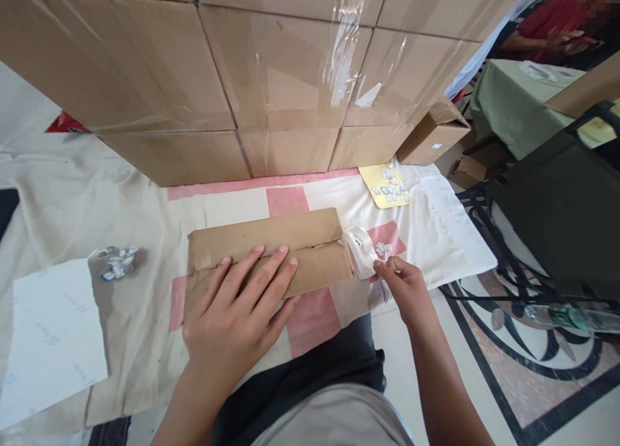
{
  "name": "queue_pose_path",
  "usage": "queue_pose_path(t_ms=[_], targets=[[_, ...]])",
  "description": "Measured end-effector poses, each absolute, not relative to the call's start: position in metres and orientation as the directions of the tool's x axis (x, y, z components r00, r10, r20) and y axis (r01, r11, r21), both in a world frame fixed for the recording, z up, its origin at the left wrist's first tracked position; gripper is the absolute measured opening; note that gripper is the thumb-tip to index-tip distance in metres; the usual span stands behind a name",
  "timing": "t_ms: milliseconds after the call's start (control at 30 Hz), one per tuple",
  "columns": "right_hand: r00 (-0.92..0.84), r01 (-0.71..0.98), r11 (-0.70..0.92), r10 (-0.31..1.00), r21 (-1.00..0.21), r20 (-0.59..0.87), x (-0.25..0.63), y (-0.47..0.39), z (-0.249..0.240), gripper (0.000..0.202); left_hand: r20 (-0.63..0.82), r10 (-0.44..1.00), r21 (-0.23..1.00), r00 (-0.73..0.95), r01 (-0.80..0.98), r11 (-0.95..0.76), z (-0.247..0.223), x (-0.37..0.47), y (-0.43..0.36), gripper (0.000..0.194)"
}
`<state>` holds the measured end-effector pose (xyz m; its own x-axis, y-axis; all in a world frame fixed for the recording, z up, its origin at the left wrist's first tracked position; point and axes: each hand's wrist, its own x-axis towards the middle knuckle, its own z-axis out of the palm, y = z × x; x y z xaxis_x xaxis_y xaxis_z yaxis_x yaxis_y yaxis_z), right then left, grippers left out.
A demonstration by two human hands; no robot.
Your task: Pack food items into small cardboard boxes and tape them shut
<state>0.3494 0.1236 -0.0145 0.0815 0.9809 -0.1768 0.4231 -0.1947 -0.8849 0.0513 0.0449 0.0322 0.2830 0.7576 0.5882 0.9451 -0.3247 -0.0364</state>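
Note:
A flat brown cardboard box (271,230) lies closed on the cloth in front of me, its top flaps meeting along a worn seam. My left hand (242,310) rests on it with fingers spread and flat. Beside the box's right end is a small white plastic tape dispenser (359,252), standing close against the cardboard. My right hand (402,279) pinches at the dispenser's near right end between thumb and forefinger; the fingertips partly hide what is between them. A crumpled white scrap (382,249) lies just beyond these fingers.
Stacked cartons (290,84) wrapped in clear film form a wall behind. A yellow sheet with small stickers (385,186) lies at back right. At left are a white sheet (53,343) and a crumpled wad (117,262). A dark chair (557,207) and a person in red (547,26) are rightward.

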Motion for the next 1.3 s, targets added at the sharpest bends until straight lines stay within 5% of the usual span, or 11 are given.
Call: queue_pose_path(t_ms=[400, 733, 1300], targets=[[0.131, 0.676, -0.155, 0.987, -0.720, -0.090, 0.346, 0.118, 0.000, 0.052, 0.623, 0.742, -0.015, 0.248, 0.952, -0.306, 0.039, 0.056, 0.048, 0.047], [0.035, 0.191, -0.436, 0.899, -0.879, -0.438, 0.358, 0.121, -0.007, 0.063, 0.617, 0.748, -0.014, 0.245, 0.954, -0.301, 0.037, 0.056, 0.048, 0.047], [0.131, -0.010, -0.307, 0.943, -0.952, -0.305, 0.345, 0.107, -0.028, 0.068, 0.600, 0.762, 0.000, 0.242, 0.953, -0.302, 0.038, 0.057, 0.050, 0.047]])
